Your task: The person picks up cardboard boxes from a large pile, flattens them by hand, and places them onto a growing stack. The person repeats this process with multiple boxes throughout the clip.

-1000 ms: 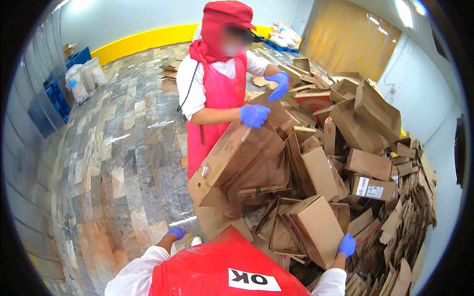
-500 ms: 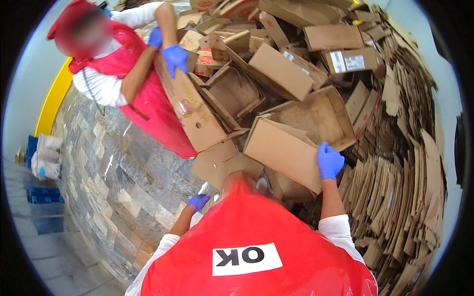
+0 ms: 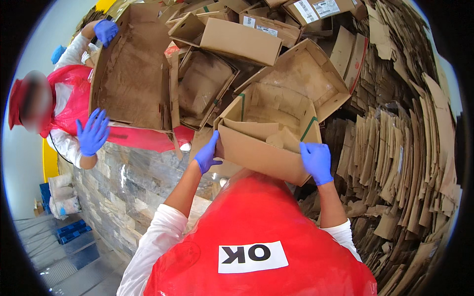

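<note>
An open cardboard box (image 3: 261, 153) with green strips at its corners is tilted in front of my red apron. My left hand (image 3: 208, 154), in a blue glove, grips its left end, fingers along the side and thumb near the lower edge. At the opposite end my right hand (image 3: 317, 164), also blue-gloved, holds the right corner. Loose flaps stand inside the box, partly covering its bottom. Just beyond it lies another open cardboard tray (image 3: 306, 74), its inside stained brown.
At the left a co-worker in a red apron (image 3: 148, 138) has one gloved hand on a large cardboard tray (image 3: 133, 74), the other spread open. More boxes (image 3: 242, 42) pile up ahead. Flattened cardboard (image 3: 380, 153) is stacked along the right. Blue pallets (image 3: 74, 231) lie left on the tiled floor.
My left hand has come up from low on the left onto the box. The box has turned, so its open inside shows. The co-worker's tray has tipped, and one of their hands has let go.
</note>
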Demonstrator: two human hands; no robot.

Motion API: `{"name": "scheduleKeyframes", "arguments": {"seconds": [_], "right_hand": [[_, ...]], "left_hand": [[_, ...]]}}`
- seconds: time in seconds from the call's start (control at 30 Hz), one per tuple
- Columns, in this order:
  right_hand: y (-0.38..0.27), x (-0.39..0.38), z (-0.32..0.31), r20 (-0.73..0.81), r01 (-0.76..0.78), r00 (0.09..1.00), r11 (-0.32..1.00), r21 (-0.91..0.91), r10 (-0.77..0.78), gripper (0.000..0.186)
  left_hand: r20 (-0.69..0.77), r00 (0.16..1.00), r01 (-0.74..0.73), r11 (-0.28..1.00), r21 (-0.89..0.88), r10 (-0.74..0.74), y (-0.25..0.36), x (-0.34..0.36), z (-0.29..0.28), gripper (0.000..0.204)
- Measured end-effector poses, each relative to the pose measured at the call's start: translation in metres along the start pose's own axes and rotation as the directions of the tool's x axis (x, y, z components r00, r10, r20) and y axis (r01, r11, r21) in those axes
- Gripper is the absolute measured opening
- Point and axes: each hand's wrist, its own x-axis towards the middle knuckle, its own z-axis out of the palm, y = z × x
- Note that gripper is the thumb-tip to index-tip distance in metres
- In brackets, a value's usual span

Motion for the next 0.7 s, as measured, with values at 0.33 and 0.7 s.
{"name": "scheduleKeyframes", "arguments": {"seconds": [0.33, 0.7], "right_hand": [[0.023, -0.007, -0.011, -0.120, 0.109, 0.987, 0.993, 0.037, -0.103, 0.034], [0.020, -0.052, 0.002, -0.280, 0.124, 0.955, 0.989, 0.084, -0.096, 0.030]], "left_hand": [[0.287, 0.629, -0.544, 0.145, 0.827, 0.723, 0.096, -0.021, 0.070, 0.065], [0.303, 0.948, -0.298, -0.055, 0.953, 0.103, 0.086, -0.001, 0.099, 0.056]]}}
